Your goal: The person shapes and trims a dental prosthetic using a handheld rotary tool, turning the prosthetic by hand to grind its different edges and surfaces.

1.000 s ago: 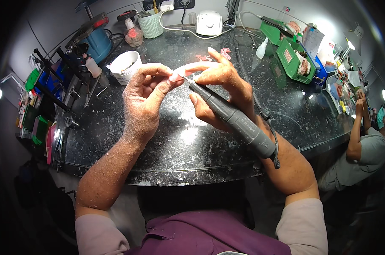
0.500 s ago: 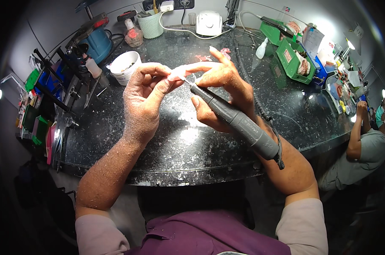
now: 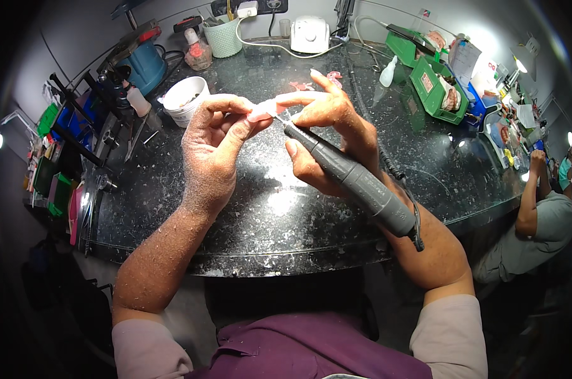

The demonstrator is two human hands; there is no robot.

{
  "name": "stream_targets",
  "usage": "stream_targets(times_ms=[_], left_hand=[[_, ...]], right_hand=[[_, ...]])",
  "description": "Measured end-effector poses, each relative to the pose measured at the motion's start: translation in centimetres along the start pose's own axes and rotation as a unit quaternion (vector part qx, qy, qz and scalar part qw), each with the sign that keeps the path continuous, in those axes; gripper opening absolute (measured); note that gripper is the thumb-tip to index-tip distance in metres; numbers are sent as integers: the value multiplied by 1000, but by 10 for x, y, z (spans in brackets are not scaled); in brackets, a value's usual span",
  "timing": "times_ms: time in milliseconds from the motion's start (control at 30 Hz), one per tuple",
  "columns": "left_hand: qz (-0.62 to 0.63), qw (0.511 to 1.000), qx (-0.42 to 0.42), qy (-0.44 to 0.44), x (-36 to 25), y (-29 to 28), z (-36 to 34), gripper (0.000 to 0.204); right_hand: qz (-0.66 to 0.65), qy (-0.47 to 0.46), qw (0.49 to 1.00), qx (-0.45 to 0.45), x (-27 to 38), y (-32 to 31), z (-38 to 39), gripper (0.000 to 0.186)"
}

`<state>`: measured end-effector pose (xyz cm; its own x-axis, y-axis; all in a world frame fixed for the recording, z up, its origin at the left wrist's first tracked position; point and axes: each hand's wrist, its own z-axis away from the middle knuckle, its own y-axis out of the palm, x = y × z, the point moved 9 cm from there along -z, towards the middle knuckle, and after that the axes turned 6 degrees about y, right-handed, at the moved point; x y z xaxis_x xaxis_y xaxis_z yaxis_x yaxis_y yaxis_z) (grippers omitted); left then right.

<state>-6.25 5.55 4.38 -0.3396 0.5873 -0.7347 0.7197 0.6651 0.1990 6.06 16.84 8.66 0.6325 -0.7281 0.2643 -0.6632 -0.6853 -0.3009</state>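
Pink dental piece [image 3: 265,111] between left hand [image 3: 213,148] and grey rotary handpiece [image 3: 352,180].

Work surface: dark speckled stone countertop [image 3: 235,215] with a curved front edge, glossy, showing bright light reflections near its middle. Rear of counter against a pale grey wall [image 3: 65,57]; along it a white cup [image 3: 184,98], a blue machine [image 3: 141,60], a pale green basket [image 3: 223,35], a white box-shaped unit [image 3: 309,33] with cables, and green bins [image 3: 434,85] at right. Left edge holds racks of green and blue trays [image 3: 49,120]; a bright lamp [image 3: 521,65] glares at upper right, where another person [image 3: 542,215] sits leaning on the counter.
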Motion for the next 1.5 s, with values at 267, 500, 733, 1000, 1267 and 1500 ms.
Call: stream_targets(times_ms=[267, 500, 733, 1000, 1267, 1500], left_hand=[[5, 1000, 2, 1, -2, 1, 0, 16], [13, 1000, 2, -9, -1, 2, 1, 16], [72, 996, -14, -43, 3, 1, -1, 15], [64, 998, -1, -23, 0, 3, -1, 15], [52, 999, 7, -15, 0, 4, -1, 16], [55, 998, 8, -7, -1, 4, -1, 16]], right_hand=[[-3, 4, 1000, 9, 0, 0, -1, 32], [-1, 8, 1000, 11, 0, 0, -1, 31], [-31, 9, 999, -18, -3, -2, 1, 33], [-36, 2, 999, -9, -1, -3, 0, 35], [-23, 10, 1000, -18, -4, -4, 1, 35], [-23, 18, 999, -14, -3, -4, -1, 34]])
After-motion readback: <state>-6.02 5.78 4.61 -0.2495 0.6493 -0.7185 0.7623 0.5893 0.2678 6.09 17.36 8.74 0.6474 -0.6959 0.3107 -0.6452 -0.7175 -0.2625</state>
